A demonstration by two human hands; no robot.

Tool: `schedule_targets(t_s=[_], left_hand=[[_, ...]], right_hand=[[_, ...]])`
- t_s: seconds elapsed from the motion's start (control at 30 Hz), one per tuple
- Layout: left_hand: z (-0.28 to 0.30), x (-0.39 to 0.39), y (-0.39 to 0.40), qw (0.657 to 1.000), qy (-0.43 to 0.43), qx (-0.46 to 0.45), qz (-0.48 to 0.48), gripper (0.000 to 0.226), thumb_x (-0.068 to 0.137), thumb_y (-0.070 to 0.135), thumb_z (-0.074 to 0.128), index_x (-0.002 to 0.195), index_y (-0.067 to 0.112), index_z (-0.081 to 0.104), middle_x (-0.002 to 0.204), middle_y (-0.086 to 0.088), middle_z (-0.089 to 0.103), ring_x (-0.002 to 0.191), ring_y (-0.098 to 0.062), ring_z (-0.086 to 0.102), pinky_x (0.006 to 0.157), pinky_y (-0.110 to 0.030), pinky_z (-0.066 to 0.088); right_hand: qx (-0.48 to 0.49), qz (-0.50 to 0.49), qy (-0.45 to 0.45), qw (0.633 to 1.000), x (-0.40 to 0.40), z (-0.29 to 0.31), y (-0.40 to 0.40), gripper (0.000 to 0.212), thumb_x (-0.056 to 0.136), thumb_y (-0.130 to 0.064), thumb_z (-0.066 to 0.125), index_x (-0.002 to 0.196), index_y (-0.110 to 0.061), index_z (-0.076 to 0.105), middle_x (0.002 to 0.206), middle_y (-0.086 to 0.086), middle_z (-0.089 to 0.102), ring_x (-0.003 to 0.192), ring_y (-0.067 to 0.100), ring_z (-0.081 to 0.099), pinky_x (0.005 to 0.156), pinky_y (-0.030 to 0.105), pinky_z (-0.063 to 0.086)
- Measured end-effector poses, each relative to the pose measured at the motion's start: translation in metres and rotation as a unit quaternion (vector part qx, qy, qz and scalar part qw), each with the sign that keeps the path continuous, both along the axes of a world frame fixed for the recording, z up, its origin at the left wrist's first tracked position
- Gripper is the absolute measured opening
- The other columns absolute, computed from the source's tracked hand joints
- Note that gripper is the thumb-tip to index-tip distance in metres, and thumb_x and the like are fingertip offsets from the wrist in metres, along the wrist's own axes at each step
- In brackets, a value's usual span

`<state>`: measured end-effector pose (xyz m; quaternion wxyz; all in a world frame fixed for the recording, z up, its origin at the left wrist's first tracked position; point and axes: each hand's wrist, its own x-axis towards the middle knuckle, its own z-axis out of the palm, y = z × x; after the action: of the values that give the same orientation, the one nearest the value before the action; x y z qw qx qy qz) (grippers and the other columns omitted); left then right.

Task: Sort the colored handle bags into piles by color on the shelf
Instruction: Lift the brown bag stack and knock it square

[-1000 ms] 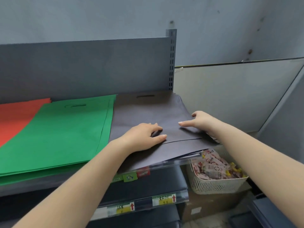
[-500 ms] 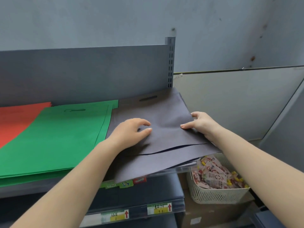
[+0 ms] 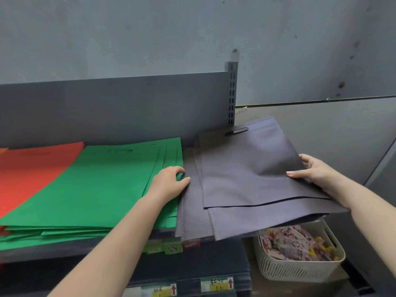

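Far left on the shelf [image 3: 85,251]: red bags [image 3: 32,174], then green bags [image 3: 96,189]. Left hand [image 3: 169,183], fingers curled, touching grey bags [image 3: 246,179] at their left edge. Right hand [image 3: 315,172] pinching the top grey bag's right edge. Probably light, floppy fabric; best gripped at edges.

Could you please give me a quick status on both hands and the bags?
Left hand rests at the green/grey pile seam. Right hand grips the top dark grey fabric handle bag, raised. Grey pile overhangs the shelf edge.

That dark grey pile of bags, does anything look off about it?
Yes. The grey bags lie fanned and crooked, their right side jutting past the shelf end over a basket. The green pile lies flatter.
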<state>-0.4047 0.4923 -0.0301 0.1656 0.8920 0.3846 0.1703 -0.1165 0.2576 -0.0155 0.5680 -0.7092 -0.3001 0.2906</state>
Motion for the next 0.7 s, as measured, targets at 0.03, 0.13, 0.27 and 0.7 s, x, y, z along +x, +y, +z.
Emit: schedule_targets(t_s=[0.03, 0.13, 0.27, 0.7], left_hand=[[-0.001, 0.000, 0.000, 1.000, 0.019, 0.013, -0.002, 0.042, 0.092, 0.039, 0.054, 0.129, 0.018, 0.055, 0.134, -0.001, 0.056, 0.122, -0.020, 0.050, 0.097, -0.031, 0.041], [-0.003, 0.002, 0.000, 0.994, 0.092, 0.064, -0.008, 0.044, 0.096, 0.044, 0.043, 0.134, 0.022, 0.051, 0.136, 0.001, 0.054, 0.124, -0.021, 0.048, 0.094, -0.033, 0.041], [-0.002, -0.001, 0.004, 0.982, 0.152, 0.112, -0.030, 0.042, 0.099, 0.043, 0.035, 0.133, 0.023, 0.051, 0.136, 0.003, 0.052, 0.123, -0.020, 0.048, 0.093, -0.035, 0.044], [0.018, -0.004, 0.010, 0.986, 0.135, 0.092, 0.022, 0.034, 0.088, 0.011, 0.048, 0.120, 0.014, 0.060, 0.126, -0.004, 0.055, 0.116, -0.024, 0.049, 0.089, -0.032, 0.043]], right_hand=[[-0.002, -0.003, 0.007, 1.000, 0.003, 0.000, -0.003, 0.043, 0.079, 0.012, 0.064, 0.118, -0.005, 0.055, 0.105, 0.015, 0.069, 0.069, 0.015, 0.070, 0.057, 0.019, 0.055], [-0.011, -0.007, 0.023, 1.000, 0.006, -0.001, -0.007, 0.042, 0.080, 0.009, 0.064, 0.118, -0.007, 0.055, 0.099, 0.012, 0.070, 0.070, 0.016, 0.070, 0.056, 0.020, 0.055], [-0.041, 0.004, 0.050, 0.998, 0.006, -0.003, -0.008, 0.042, 0.083, 0.003, 0.063, 0.122, -0.008, 0.054, 0.110, 0.014, 0.068, 0.088, 0.027, 0.067, 0.072, 0.032, 0.052], [0.057, 0.042, -0.031, 0.997, -0.003, 0.007, -0.011, 0.050, 0.085, 0.018, 0.051, 0.125, -0.013, 0.047, 0.115, 0.002, 0.063, 0.089, 0.002, 0.065, 0.076, 0.015, 0.051]])
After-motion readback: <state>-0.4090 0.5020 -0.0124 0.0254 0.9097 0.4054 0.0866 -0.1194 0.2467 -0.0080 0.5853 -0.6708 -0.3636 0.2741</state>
